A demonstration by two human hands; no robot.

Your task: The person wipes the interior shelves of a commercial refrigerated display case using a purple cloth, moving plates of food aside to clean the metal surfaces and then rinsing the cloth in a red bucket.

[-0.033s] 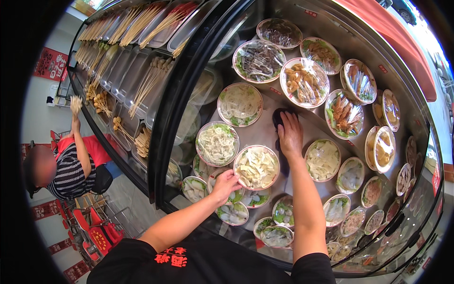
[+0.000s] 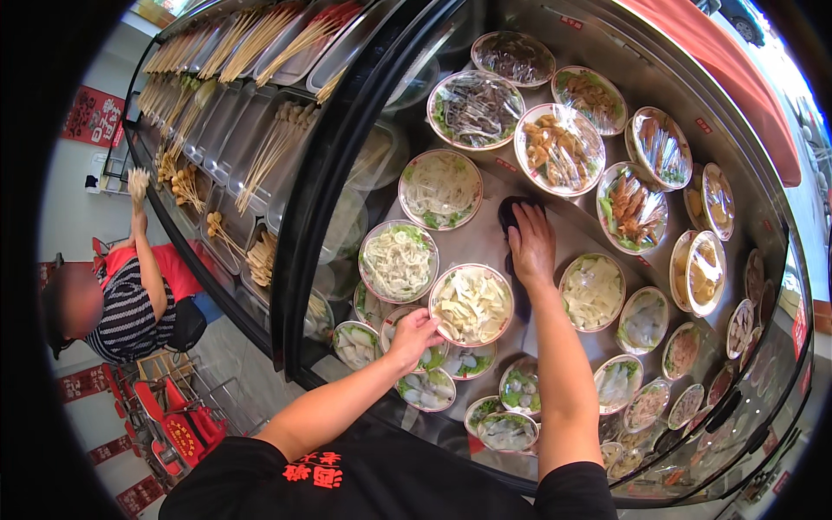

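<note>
At centre, the left hand (image 2: pixel 416 341) grasps a plate of pale slices (image 2: pixel 473 303) by its left rim. Farther right, the right hand (image 2: pixel 533 247) covers a dark cloth (image 2: pixel 510 211) on the metal shelf (image 2: pixel 487 245), grip unclear. Held one-sided, the plate could tip, spilling onto nearer plates (image 2: pixel 471 363).

A round dish (image 2: pixel 471 303) with a pale rim edged by a thin reddish line was heaped with flat, pale yellow pieces. It was held at its left edge by the left hand (image 2: pixel 414 340), its contents facing up. A dark cloth (image 2: pixel 509 213) was pressed under the right hand (image 2: pixel 534 245) on the metal shelf (image 2: pixel 568 227), beyond the dish and slightly to its right, partly hidden by the fingers.
</note>
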